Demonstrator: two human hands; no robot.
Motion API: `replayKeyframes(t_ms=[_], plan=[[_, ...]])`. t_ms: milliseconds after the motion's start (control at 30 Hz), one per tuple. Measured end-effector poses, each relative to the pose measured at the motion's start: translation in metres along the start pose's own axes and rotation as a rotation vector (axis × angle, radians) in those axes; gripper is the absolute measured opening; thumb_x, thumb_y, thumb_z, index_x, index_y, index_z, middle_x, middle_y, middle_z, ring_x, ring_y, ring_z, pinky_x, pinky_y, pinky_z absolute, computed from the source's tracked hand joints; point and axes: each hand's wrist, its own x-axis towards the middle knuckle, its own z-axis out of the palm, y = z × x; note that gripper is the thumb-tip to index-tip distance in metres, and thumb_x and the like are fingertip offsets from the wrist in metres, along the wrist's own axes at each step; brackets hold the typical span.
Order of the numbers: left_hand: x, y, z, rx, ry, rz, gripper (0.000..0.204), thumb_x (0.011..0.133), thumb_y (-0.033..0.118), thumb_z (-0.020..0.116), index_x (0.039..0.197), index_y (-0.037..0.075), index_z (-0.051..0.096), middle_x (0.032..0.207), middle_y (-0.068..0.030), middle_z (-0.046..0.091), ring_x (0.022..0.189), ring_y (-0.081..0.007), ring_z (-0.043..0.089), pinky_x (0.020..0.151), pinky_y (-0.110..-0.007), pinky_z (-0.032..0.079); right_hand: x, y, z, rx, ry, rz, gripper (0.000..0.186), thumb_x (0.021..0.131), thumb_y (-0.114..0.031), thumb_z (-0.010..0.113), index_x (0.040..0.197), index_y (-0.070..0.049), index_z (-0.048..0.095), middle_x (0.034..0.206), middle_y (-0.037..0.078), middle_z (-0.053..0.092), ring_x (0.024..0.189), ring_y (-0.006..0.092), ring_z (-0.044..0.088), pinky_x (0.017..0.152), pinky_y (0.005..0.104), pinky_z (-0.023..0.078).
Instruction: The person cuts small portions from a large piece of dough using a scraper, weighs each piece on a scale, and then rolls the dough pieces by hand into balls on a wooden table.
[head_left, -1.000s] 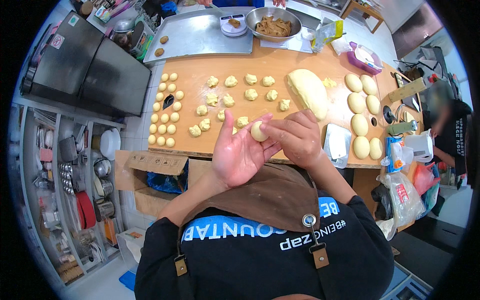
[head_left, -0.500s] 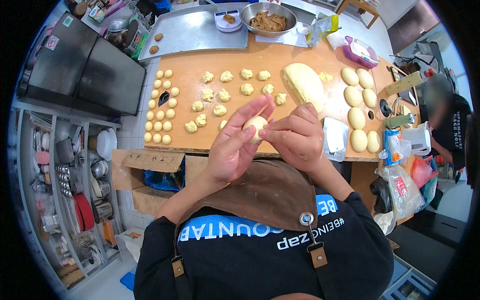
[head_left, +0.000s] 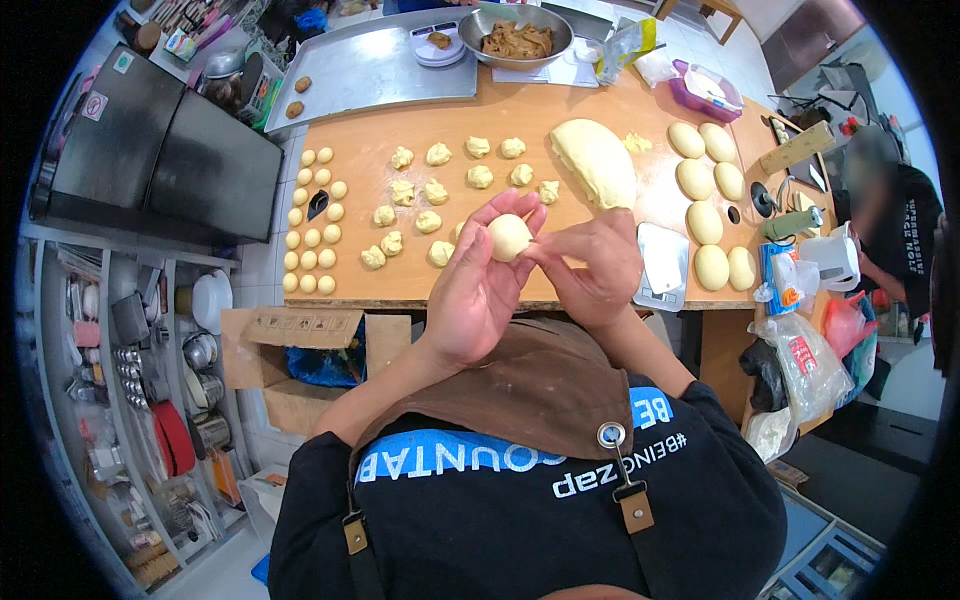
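A smooth, pale yellow dough ball rests in the curled fingers of my left hand, in front of my chest at the table's near edge. My right hand pinches the ball's right side between thumb and fingers. Beyond my hands, several rough dough lumps lie spread over the wooden table. Rows of small smooth dough balls are at the left. A big dough slab sits past my right hand, with larger smooth dough balls to its right.
A white scale stands by the near edge, right of my hands. At the back are a metal tray and a steel bowl of brown paste. A cardboard box is below left. Another person is at the far right.
The dough ball has turned so more of its smooth face shows in my left palm. My right hand has shifted slightly down and stays at the ball's edge. The view has tilted a little.
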Motion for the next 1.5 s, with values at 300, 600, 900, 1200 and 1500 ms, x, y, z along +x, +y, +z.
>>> replayKeyframes(t_ms=[300,600,900,1200,1500], plan=[[0.004,0.002,0.006,-0.117,-0.092,0.011,0.041,0.099,0.018,0.042,0.136,0.005,0.03,0.14,-0.0122,0.036,0.133,-0.0236,0.034,0.108,-0.036,0.031,0.015,-0.004,-0.006,-0.004,-0.012,-0.035,0.024,0.063,-0.004,0.07,0.085,-0.014,0.072,0.078,-0.002,0.066,0.065,0.0164,0.053,0.063,0.0316,0.035],[0.021,-0.014,-0.011,0.016,-0.02,0.056,0.043,0.097,0.012,0.046,0.136,0.005,0.03,0.135,-0.0105,0.04,0.13,-0.0217,0.037,0.107,-0.035,0.033,0.002,0.012,-0.003,-0.109,-0.115,0.042,0.029,0.068,-0.008,0.07,0.095,-0.017,0.072,0.087,0.001,0.066,0.08,0.0198,0.056,0.073,0.0332,0.036],[0.079,-0.118,-0.158,1.38,-0.198,-0.271,0.05,0.085,0.017,0.064,0.129,0.008,0.042,0.134,-0.0104,0.042,0.126,-0.0298,0.044,0.106,-0.046,0.031,-0.101,0.11,-0.057,-0.108,-0.129,0.709,0.015,0.084,-0.013,0.064,0.095,-0.004,0.068,0.088,0.011,0.062,0.085,0.0264,0.058,0.075,0.0348,0.046],[0.075,-0.098,-0.187,2.037,-0.105,-0.042,0.086,0.071,0.033,0.076,0.141,0.011,0.03,0.145,-0.0117,0.032,0.138,-0.031,0.023,0.112,-0.056,0.01,-0.152,0.155,0.03,0.03,-0.349,0.69,0.014,0.086,-0.01,0.06,0.097,-0.003,0.066,0.095,0.013,0.065,0.089,0.0294,0.061,0.078,0.0359,0.049],[-0.092,-0.007,-0.242,1.809,0.347,0.237,0.079,0.073,0.016,0.074,0.137,0.0,0.03,0.143,-0.0212,0.033,0.132,-0.0373,0.032,0.109,-0.045,0.026,-0.238,0.18,0.07,0.447,-0.775,0.299,0.014,0.082,-0.013,0.062,0.094,-0.005,0.064,0.111,0.012,0.06,0.105,0.0296,0.056,0.091,0.0392,0.046]])
